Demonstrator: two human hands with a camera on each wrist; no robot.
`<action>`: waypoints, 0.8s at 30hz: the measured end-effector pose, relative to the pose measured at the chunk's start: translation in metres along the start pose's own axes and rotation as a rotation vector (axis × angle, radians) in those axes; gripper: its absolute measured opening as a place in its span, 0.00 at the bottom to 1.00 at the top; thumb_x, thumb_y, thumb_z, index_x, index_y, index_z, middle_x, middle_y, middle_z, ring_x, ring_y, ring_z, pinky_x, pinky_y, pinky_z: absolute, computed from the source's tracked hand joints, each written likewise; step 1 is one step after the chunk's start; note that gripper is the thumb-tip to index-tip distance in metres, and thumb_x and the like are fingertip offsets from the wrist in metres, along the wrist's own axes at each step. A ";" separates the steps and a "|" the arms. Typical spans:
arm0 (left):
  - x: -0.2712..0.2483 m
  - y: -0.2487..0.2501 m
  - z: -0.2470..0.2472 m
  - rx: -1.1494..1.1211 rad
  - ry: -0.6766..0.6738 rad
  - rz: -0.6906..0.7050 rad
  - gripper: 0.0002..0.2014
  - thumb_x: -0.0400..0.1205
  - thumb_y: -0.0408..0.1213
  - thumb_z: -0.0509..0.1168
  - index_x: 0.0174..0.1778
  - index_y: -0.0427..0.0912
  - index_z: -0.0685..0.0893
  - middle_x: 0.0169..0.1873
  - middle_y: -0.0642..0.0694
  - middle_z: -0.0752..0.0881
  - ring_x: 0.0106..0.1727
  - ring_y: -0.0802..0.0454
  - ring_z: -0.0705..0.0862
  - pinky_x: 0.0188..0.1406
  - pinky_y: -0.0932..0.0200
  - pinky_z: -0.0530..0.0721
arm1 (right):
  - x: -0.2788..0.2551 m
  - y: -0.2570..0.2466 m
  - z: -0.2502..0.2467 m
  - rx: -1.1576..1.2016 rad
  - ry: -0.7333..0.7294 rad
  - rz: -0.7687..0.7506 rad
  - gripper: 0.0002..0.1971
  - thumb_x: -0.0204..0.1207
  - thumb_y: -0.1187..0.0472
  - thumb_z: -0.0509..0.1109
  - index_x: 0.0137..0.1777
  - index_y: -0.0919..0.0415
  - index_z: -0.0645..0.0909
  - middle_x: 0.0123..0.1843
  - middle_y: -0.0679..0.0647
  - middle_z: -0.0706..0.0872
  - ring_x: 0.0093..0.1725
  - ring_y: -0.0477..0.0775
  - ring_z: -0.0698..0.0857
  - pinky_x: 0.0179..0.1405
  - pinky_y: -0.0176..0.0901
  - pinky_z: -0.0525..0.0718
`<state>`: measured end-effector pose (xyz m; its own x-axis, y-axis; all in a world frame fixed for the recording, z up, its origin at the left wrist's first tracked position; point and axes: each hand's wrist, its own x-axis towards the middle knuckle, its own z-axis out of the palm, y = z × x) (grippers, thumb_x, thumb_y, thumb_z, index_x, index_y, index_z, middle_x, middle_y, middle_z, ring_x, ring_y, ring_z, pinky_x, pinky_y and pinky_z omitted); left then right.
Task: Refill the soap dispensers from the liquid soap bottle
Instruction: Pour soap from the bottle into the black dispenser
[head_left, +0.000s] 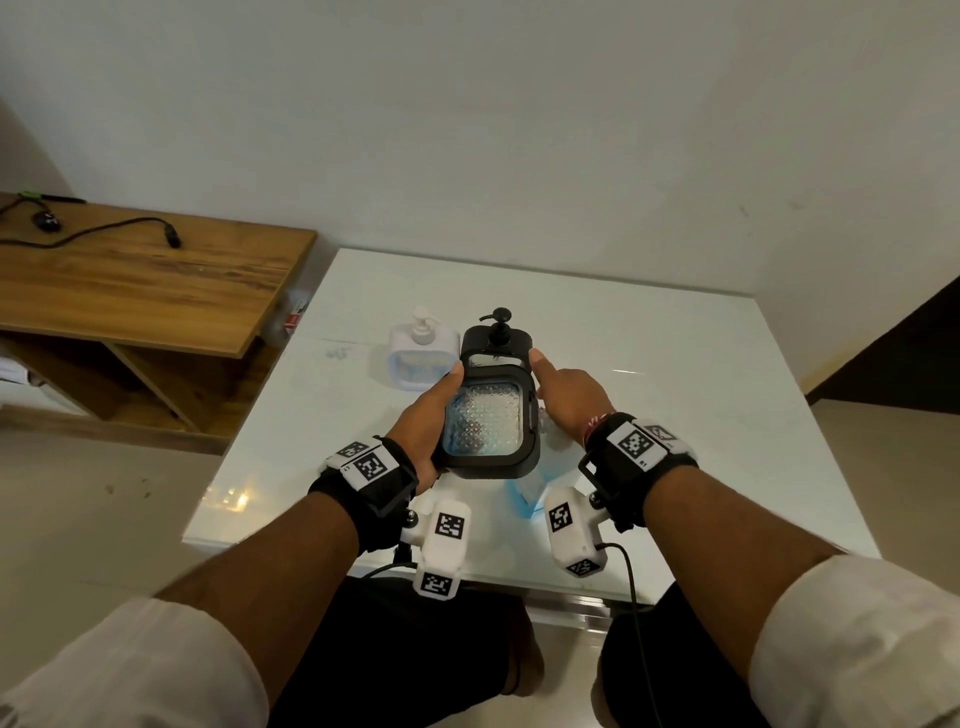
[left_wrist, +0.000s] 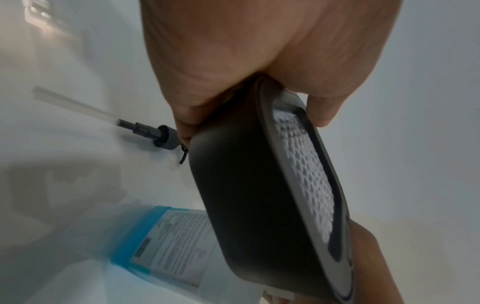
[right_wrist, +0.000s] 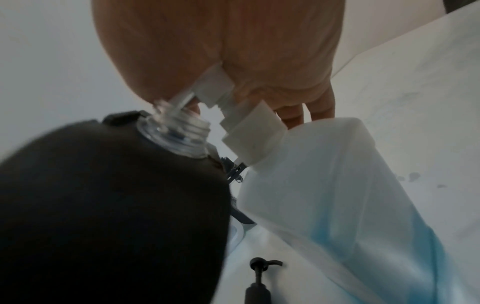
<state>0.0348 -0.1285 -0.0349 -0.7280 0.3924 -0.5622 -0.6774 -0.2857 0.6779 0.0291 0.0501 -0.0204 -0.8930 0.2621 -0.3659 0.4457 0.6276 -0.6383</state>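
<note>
- Left hand (head_left: 422, 415) grips the black dispenser (head_left: 488, 421), lifted and tilted over the surface (head_left: 675, 364), mid-width.
- Right hand (head_left: 569, 400) curls round the soap bottle (right_wrist: 337, 195) (cap end) just right.
- White dispenser (head_left: 423, 356) stands far-left; another black dispenser (head_left: 496, 335) beside it.

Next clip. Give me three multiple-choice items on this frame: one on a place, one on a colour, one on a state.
1. Where is the black pump?
A. Lying on the table
B. Screwed onto the black dispenser
C. In the right hand

2. What colour is the liquid in the soap bottle?
A. Green
B. Blue
C. Red

3. How is the black dispenser?
A. Standing on the table
B. Lying flat on the table
C. Held tilted in the left hand

Key: 1 A, as the black pump lies on the table. 2 B, as the soap bottle shows blue. 3 C, as the left hand grips the tilted black dispenser.
</note>
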 end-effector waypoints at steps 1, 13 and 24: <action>-0.001 0.000 0.000 -0.005 0.001 0.002 0.25 0.90 0.58 0.57 0.69 0.43 0.86 0.64 0.38 0.90 0.59 0.43 0.91 0.59 0.46 0.87 | -0.002 -0.002 -0.002 0.014 -0.010 -0.007 0.37 0.85 0.36 0.45 0.58 0.68 0.85 0.61 0.63 0.85 0.56 0.60 0.80 0.56 0.46 0.69; 0.000 0.001 0.001 0.018 0.026 0.007 0.26 0.89 0.58 0.58 0.73 0.42 0.85 0.64 0.38 0.90 0.63 0.42 0.90 0.59 0.49 0.88 | -0.001 0.000 0.004 -0.004 0.014 -0.010 0.36 0.83 0.33 0.47 0.45 0.64 0.84 0.53 0.64 0.86 0.53 0.62 0.81 0.52 0.47 0.71; 0.004 0.000 -0.001 0.013 0.014 0.016 0.26 0.90 0.57 0.58 0.74 0.42 0.84 0.65 0.38 0.90 0.62 0.41 0.89 0.57 0.49 0.88 | -0.005 -0.005 0.001 0.063 -0.014 0.019 0.36 0.84 0.35 0.48 0.59 0.66 0.85 0.61 0.63 0.84 0.53 0.58 0.78 0.56 0.45 0.69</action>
<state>0.0319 -0.1283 -0.0374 -0.7400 0.3755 -0.5581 -0.6647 -0.2806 0.6924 0.0309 0.0448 -0.0160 -0.8835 0.2630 -0.3877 0.4662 0.5751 -0.6723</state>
